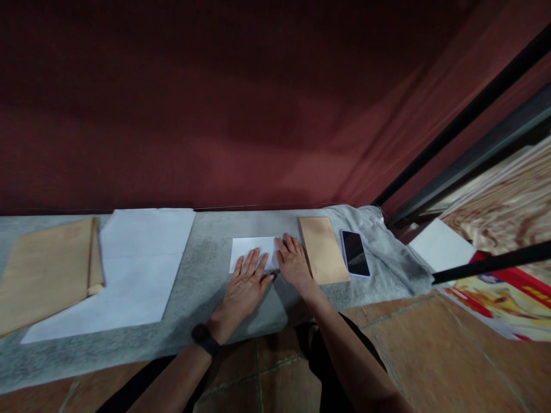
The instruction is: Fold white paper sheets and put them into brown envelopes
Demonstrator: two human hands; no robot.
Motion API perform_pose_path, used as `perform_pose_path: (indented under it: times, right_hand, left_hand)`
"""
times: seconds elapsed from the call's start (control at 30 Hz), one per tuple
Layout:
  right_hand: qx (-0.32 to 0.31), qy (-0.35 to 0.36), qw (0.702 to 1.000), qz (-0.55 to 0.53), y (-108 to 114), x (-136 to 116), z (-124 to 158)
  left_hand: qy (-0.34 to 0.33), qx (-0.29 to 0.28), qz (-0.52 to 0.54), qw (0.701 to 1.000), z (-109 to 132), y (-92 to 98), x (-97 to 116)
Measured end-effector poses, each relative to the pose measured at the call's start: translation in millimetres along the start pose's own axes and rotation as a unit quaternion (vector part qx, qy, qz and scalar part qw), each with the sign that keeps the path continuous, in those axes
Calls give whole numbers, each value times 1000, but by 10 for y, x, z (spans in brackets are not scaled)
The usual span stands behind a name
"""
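White paper [241, 245]: laid flat on grey cloth-covered surface [210, 238], between both hands. Left hand [245, 289]: pressed palm-down on lower part, fingers slightly spread, nothing clamped. Right hand [294, 267]: laid at right edge, fingers nearly together, unclamped; paper presumably steadied and kept flat thus. Tan rectangular sheet [325, 251], smartphone [356, 252]: set right, apparently within reach. Large white sheet [144, 275]: partly covered by brown paper [51, 261], left.

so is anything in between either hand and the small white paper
Nothing visible is. The left hand lies flat on the small white paper, and the right hand is at its right edge. The tan rectangle and phone lie farther right, not between.
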State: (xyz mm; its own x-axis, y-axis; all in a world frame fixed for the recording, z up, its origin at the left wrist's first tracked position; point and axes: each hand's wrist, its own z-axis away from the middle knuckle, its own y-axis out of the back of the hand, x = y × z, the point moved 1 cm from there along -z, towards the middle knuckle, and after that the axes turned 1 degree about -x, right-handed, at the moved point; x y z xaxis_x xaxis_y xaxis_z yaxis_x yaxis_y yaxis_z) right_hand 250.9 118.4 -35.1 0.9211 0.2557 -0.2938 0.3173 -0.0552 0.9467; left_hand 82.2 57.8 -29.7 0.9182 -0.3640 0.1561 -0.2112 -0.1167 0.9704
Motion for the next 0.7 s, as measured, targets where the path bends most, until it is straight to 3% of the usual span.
perform_pose_path:
  times: [0.2,0.43,0.6,0.7]
  right_hand:
    - [9,10,1000,1,9,19,19]
    - [15,3,1000,-22,92,-79,22]
    - [-27,141,988,-63,66,-312,76]
    - [-36,156,986,-39,23,-350,118]
  left_hand:
    - [29,-13,-15,999,43,71,-98]
    - [-8,-32,-10,999,95,137,-135]
    - [-27,-48,-12,998,107,100,-160]
    - [-30,-51,-11,998,112,86,-162]
